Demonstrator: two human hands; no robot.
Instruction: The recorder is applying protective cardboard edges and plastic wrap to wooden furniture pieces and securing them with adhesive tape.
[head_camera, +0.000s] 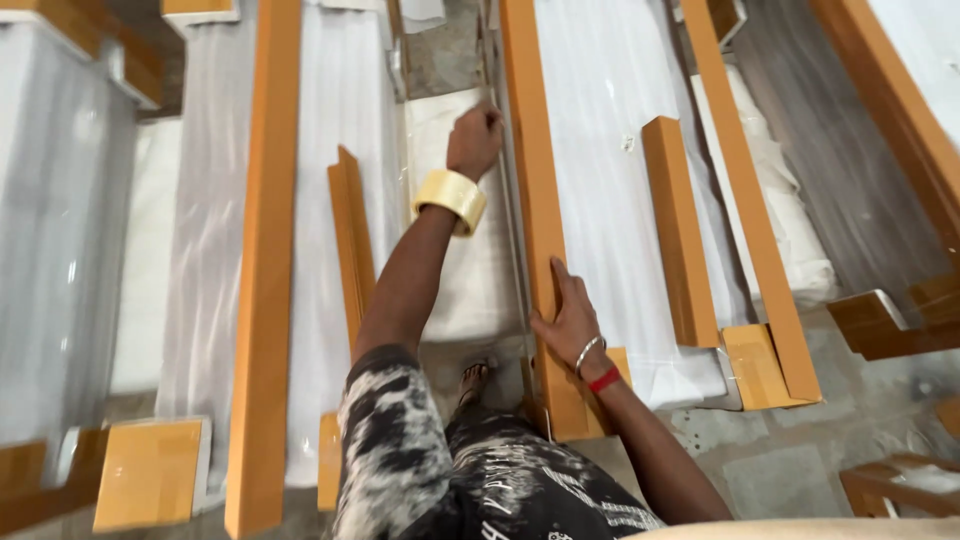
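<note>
Against the orange edge guard (535, 190), right hand (568, 320) lies flat; left hand (474, 140) (tape-ringed) is fisted.

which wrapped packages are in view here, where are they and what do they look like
Long package, centre right under the right hand: white wrap, orange edge strips.
Long package, left of the left hand: white wrap, orange edge strips.
Tall package, far left: grey-white clear film.
Tape roll, on left wrist: tan ring.
</note>
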